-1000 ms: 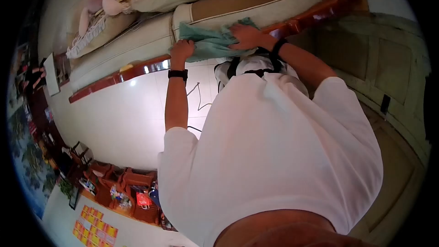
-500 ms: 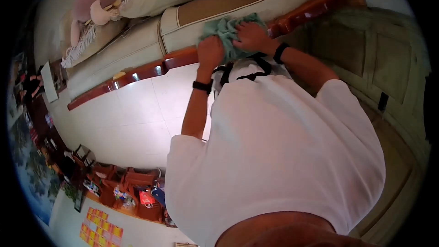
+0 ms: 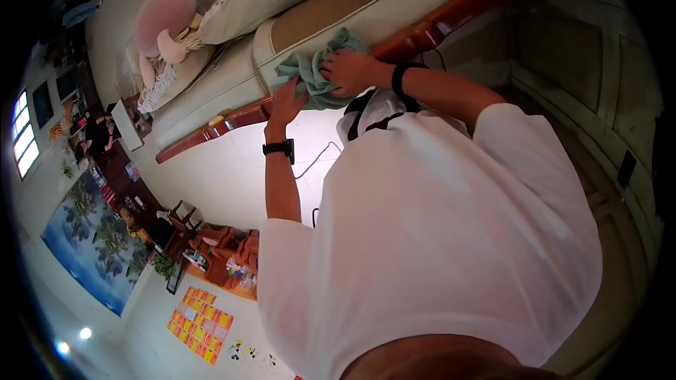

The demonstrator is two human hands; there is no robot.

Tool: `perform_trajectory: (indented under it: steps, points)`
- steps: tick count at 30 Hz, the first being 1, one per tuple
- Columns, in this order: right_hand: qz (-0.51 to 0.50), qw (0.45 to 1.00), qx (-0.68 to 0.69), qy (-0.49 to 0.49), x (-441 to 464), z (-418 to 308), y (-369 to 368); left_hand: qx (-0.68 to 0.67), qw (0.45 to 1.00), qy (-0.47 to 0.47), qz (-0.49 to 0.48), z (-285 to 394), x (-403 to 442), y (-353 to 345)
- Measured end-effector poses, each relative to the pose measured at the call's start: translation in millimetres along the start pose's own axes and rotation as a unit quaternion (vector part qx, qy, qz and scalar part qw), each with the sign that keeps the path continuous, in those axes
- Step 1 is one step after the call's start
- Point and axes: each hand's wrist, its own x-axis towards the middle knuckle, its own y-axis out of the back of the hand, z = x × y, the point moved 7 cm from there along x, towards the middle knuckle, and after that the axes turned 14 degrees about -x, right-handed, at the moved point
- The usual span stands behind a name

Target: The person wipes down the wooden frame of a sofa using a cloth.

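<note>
A crumpled green cloth [image 3: 310, 74] lies over the front edge of the sofa seat [image 3: 394, 10], partly on its red-brown wooden rail [image 3: 415, 36]. My right hand [image 3: 350, 72] presses on top of the cloth, its fingers curled into the folds. At the cloth's left end, my left hand [image 3: 287, 104] pinches its edge between the fingers. A black watch [image 3: 280, 148] sits on the left wrist, and a black band circles the right one. Below the cloth, part of it is hidden by my arms and clothing.
Pink plush toys [image 3: 167, 17] and fringed cushions [image 3: 239, 10] rest on the sofa to the left. Panelled greenish doors [image 3: 584, 63] stand at the right. A thin cable [image 3: 317, 158] runs over the pale tiled floor [image 3: 225, 169]. Wooden furniture [image 3: 218, 250] stands farther off.
Both hands and the cloth have shifted left along the sofa edge. My left hand has gone from pressing on the cloth to its left end. The view has turned, showing more room at left.
</note>
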Motion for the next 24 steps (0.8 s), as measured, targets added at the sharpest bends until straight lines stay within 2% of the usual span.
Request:
perform_trajectory:
  steps: [1,3,5,8,11,12,14,15,17,18,19,21,22,23,24]
  points:
    - [-0.007,1.0,-0.007,0.004,-14,8,6,0.0,1.0,0.002,-0.001,23,11,4]
    - [-0.015,1.0,-0.016,0.007,-46,25,19,-0.038,0.996,0.033,-0.077,75,40,0]
    - [-0.056,0.993,0.027,-0.098,-79,52,26,0.017,0.993,-0.028,-0.11,115,71,-24]
    - [-0.063,0.991,-0.038,-0.113,-114,68,57,0.01,0.982,-0.131,-0.138,149,114,-73]
    - [-0.049,0.982,-0.117,-0.137,-142,81,71,-0.039,0.975,-0.143,-0.166,202,127,-70]
    - [-0.052,0.982,-0.118,-0.136,-151,88,80,-0.042,0.975,-0.143,-0.165,211,129,-75]
    - [-0.02,0.974,-0.107,-0.199,-175,108,108,-0.107,0.954,-0.258,-0.106,240,123,-79]
    - [-0.022,0.975,-0.113,-0.19,-187,112,104,-0.109,0.955,-0.258,-0.096,244,121,-83]
    - [-0.085,0.964,-0.171,-0.184,-202,128,82,-0.033,0.965,-0.24,-0.096,243,116,-90]
    - [-0.079,0.967,-0.176,-0.168,-195,128,82,-0.023,0.966,-0.217,-0.136,239,118,-86]
    - [-0.078,0.964,-0.174,-0.188,-189,122,81,-0.021,0.97,-0.208,-0.124,233,117,-75]
    - [-0.076,0.962,-0.173,-0.195,-173,106,80,-0.042,0.974,-0.12,-0.19,216,116,-69]
    - [-0.123,0.954,-0.175,-0.211,-161,106,76,-0.039,0.975,-0.099,-0.196,198,118,-70]
    - [-0.171,0.941,-0.178,-0.23,-150,108,72,-0.039,0.977,-0.101,-0.184,181,119,-67]
    - [-0.169,0.941,-0.186,-0.225,-140,105,71,-0.027,0.976,-0.117,-0.18,178,111,-60]
